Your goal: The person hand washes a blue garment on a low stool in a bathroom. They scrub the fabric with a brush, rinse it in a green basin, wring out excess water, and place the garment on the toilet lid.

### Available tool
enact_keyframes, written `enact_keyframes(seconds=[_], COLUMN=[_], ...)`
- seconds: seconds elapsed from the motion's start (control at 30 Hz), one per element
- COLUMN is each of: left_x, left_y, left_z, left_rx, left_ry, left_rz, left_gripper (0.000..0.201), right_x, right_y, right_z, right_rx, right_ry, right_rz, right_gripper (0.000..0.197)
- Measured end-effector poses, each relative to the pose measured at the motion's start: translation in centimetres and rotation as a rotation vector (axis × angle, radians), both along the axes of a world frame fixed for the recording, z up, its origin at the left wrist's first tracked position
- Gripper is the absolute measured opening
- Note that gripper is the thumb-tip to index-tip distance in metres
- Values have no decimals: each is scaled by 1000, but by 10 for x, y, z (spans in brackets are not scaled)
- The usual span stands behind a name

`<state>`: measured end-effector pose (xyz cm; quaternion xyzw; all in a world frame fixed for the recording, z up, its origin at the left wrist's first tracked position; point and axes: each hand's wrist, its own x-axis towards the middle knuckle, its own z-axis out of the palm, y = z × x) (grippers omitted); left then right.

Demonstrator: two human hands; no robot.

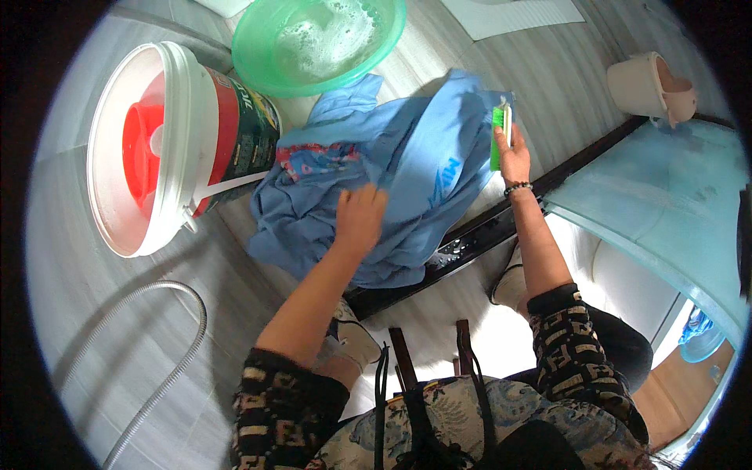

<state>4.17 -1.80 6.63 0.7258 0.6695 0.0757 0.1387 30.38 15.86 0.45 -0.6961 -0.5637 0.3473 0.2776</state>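
A wet blue garment (407,157) lies bunched on the floor in front of me, with bright blue lettering and a red patterned patch showing among its folds. My left hand (360,215) is closed on the cloth near its middle, slightly blurred, with the fingertips partly hidden. At the garment's right edge, my right hand (514,157) grips a scrubbing brush (497,139) with green bristles and a pale back. The brush is held on edge, its bristles facing left toward the cloth.
A green basin (243,59) of sudsy water stands beyond the garment. On the left a large white bucket (176,157) lies tipped, a red scoop-like thing (141,157) inside. A metal hose (196,301) curves below it. A dark raised sill (462,251) and a glass panel (650,188) lie right, near a beige pail (634,84).
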Motion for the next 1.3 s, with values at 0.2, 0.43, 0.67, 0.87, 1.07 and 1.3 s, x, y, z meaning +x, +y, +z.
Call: enact_keyframes(seconds=[0.2, 0.43, 0.67, 0.87, 1.07, 1.3], left_x=[-29, -19, -16, -12, -12, -14], left_y=[-85, -93, -82, -84, -90, -82], left_z=[-17, -66, -64, -64, -65, -64], left_rx=[-240, -311, -428, -438, -280, -461], left_ry=[-45, -23, 35, 39, 43, -16], left_rz=[41, 40, 24, 66, 81, 77], left_gripper=[25, 11, 17, 20, 9, 24], right_x=[-73, -107, -97, -139, -135, -146], right_y=[-53, -95, 107, -33, 81, 41], right_z=[49, -41, -8, -31, -24, 13], right_rx=[311, 348, -30, 366, 157, -160], right_ry=[-398, -665, -1013, -743, -975, -620], right_rz=[597, 1162, 460, 929, 681, 720], right_gripper=[61, 40, 54, 32, 57, 60])
